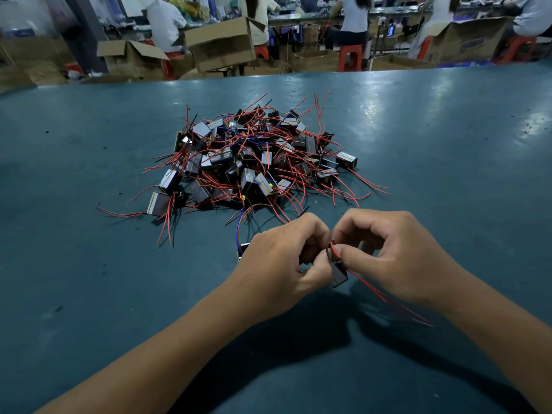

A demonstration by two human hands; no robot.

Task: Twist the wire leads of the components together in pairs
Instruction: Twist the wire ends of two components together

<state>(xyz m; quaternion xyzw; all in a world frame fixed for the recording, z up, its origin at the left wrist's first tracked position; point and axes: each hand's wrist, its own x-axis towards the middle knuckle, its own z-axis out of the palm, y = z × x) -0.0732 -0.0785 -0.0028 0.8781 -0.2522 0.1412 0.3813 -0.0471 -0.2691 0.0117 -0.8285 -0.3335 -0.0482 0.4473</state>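
A heap of small black box components (257, 158) with red wire leads lies on the teal table (89, 264), just beyond my hands. My left hand (280, 261) and my right hand (391, 255) meet above the near table. Between them hangs one dark component (339, 275), gripped by my left fingers. My right thumb and forefinger pinch its red leads (332, 245) at the top. Two long red wires (385, 298) trail from it down to the right. Another component (242, 250) with a blue wire (238, 228) peeks out behind my left hand, partly hidden.
The table's far edge (298, 74) runs across the top. Beyond it stand open cardboard boxes (222, 44), red stools (349, 56) and several seated people at benches. Bare teal surface spreads left and right of the heap.
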